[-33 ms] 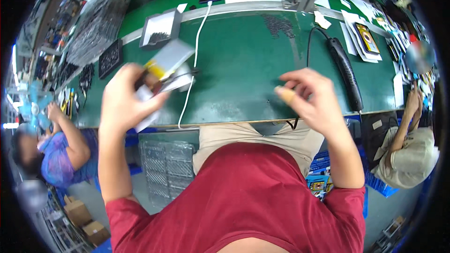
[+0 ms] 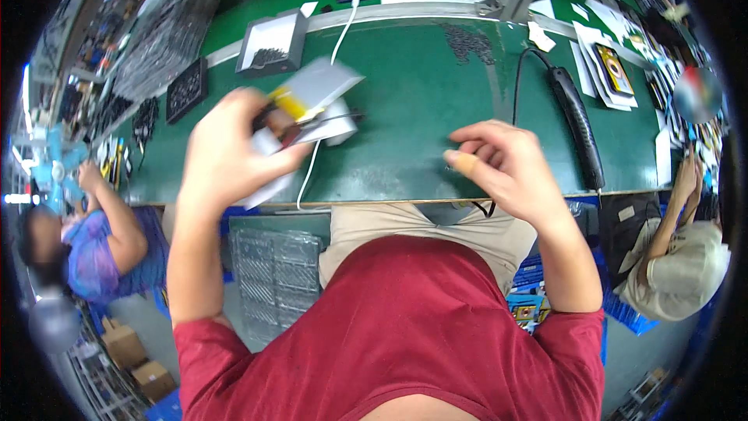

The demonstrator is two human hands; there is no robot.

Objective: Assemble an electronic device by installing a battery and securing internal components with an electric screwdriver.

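Observation:
My left hand [image 2: 234, 140] is closed around a small electronic assembly [image 2: 287, 103], held above the green bench. Motion blurs the assembly; a flat silver-grey panel, a yellow strip, white sheet-like parts and a dark thin wire stick out from it. My palm and fingers hide the rest. My right hand [image 2: 502, 160] hovers near the bench's front edge with half-curled fingers. A gap shows between its forefinger and thumb, and nothing is visible in it. The thumb wears a tan cover [image 2: 466, 163]. Beneath the assembly a white cable [image 2: 312, 168] crosses the bench.
A grey box with small black parts [image 2: 272, 40] and a black tray [image 2: 187, 92] stand at left. Loose dark screws [image 2: 470, 43] lie at the back. On the right are a black corded tool [image 2: 575, 121] and a yellow device [image 2: 615, 70] on papers. Co-workers sit both sides.
My left hand has moved to the right with the assembly. My right hand has shifted slightly left, its fingers still half curled.

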